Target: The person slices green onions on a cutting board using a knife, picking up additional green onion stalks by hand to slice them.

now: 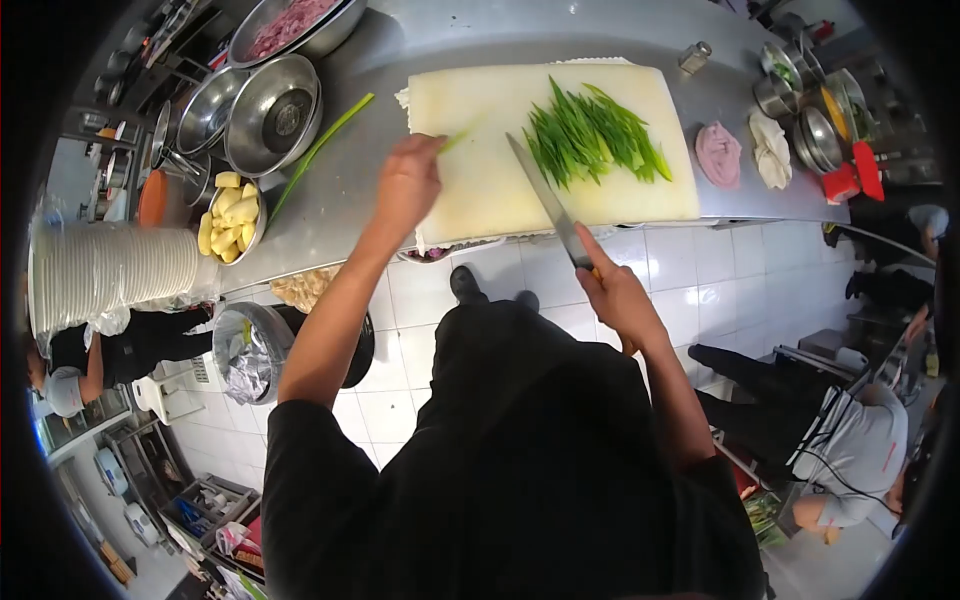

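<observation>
My right hand (620,298) is closed round the handle of a long kitchen knife (549,195), its blade slanting up and left over the white cutting board (480,205). A pile of cut green onion leaves (596,136) lies on the board, right of the blade. At the board's left edge, my left hand (410,178) has its fingers pinched together on a thin green onion piece (459,138), which looks blurred. Farther left, a single long green onion stalk (322,150) rests on the steel counter (385,60).
Metal bowls (274,115), a bowl of peeled yellow pieces (233,220) and stacked plates (118,275) stand at left. Pink and white cloths (718,155) and a shaker (694,57) are right of the board. A lined bin (250,352) stands below. Other people are on both sides.
</observation>
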A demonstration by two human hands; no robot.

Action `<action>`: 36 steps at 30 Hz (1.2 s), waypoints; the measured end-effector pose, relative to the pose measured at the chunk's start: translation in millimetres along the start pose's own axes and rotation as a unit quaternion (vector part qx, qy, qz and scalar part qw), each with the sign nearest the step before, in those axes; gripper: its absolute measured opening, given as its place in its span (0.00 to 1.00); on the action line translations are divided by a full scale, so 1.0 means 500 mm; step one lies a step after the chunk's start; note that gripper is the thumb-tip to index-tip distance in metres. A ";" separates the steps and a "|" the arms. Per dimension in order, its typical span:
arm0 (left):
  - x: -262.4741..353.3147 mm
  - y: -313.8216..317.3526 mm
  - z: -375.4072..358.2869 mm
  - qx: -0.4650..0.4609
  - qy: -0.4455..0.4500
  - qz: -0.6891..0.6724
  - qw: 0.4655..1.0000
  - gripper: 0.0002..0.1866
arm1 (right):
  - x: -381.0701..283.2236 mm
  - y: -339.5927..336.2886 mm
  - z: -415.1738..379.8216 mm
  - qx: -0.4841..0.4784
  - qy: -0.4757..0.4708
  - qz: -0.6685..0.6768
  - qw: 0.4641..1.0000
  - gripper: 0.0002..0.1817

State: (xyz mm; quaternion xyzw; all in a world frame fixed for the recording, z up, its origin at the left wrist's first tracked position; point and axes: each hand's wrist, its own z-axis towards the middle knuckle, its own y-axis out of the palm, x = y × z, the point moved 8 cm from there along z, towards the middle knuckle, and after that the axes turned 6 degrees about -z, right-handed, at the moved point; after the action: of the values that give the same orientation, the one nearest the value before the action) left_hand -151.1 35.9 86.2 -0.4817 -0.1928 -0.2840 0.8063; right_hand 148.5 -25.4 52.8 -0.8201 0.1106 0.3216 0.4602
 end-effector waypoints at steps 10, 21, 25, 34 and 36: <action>0.059 0.114 -0.009 -0.092 0.140 0.080 0.983 0.23 | -0.003 -0.052 -0.006 0.067 -0.025 -0.090 0.993 0.36; 0.098 0.137 -0.050 -0.005 0.042 0.114 0.993 0.16 | -0.023 -0.038 -0.063 0.072 -0.078 -0.143 0.984 0.37; 0.086 0.156 -0.048 -0.031 0.054 0.093 0.994 0.18 | -0.032 -0.044 -0.070 0.060 -0.068 -0.176 0.980 0.37; 0.092 0.144 -0.051 -0.025 0.074 0.018 0.997 0.11 | -0.036 -0.039 -0.099 0.052 -0.071 -0.162 0.983 0.37; 0.090 0.146 -0.049 -0.029 0.083 0.008 0.996 0.11 | -0.038 -0.038 -0.096 0.051 -0.072 -0.169 0.982 0.37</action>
State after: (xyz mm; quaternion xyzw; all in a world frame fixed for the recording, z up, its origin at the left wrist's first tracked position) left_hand -68.9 29.3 52.3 -0.4809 -0.1127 -0.3216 0.8078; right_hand 163.4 -56.8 95.6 -0.7773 -0.0465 0.2909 0.5559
